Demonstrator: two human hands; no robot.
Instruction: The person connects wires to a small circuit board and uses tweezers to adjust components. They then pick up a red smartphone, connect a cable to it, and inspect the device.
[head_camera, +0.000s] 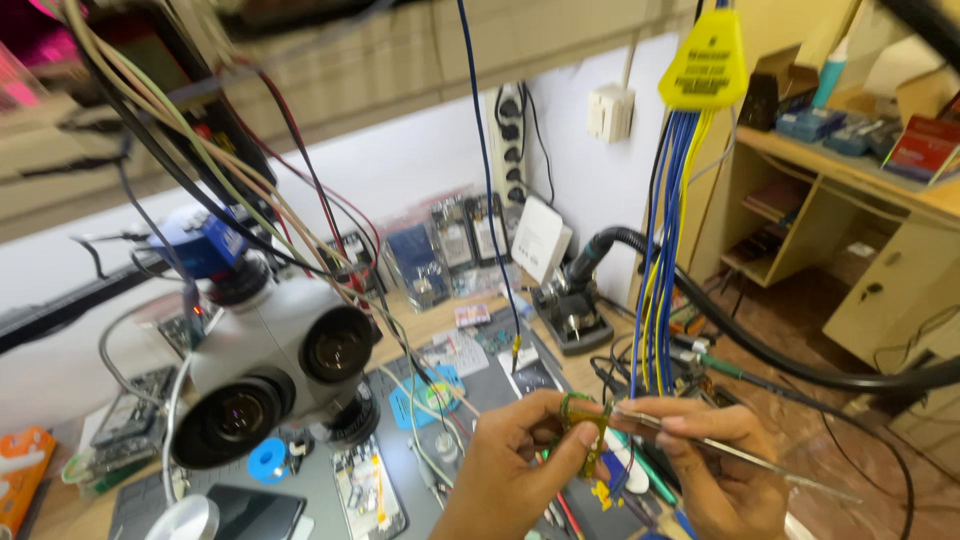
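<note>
The left hand (510, 455) pinches a small yellow-green flex strip (583, 430) near the bench's front edge, while the right hand (715, 455) grips slim metal tweezers (740, 452) whose tips meet the strip. The strip looks thin, so a hard pull or twist could probably tear it. The hanging bundle of blue and yellow wires (665, 250) dangles just beside the hands and might snag. The strip's lower end is blurred, both wrists are cut off, and the white twin-eyepiece microscope (275, 375) hides the bench beneath.
</note>
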